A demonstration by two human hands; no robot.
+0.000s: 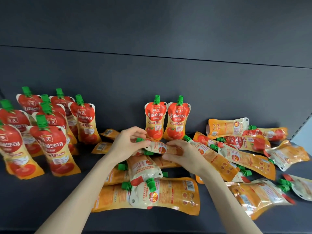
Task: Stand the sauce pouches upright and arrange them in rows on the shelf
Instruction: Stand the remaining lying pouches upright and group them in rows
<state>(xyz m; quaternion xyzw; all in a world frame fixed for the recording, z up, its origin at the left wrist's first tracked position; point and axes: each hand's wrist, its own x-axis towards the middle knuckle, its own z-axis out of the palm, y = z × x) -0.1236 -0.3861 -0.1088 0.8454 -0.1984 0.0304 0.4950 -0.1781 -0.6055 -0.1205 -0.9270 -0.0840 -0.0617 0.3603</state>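
Between both hands lies one sauce pouch [160, 147], orange and white with a green cap, held sideways just above the pile. My left hand [128, 144] pinches its cap end, and my right hand [180, 154] grips its bottom end. Two pouches [166, 119] stand upright side by side against the back wall just behind my hands. Several more upright pouches [50, 132] stand in rows at the left of the shelf [50, 200]. Several pouches [152, 193] lie flat in a loose heap under and in front of my hands.
More flat pouches [244, 149] are scattered to the right, reaching the shelf's right side panel [303, 125]. The dark back wall [152, 81] rises behind. Bare shelf floor [104, 119] shows between the left rows and the two middle pouches.
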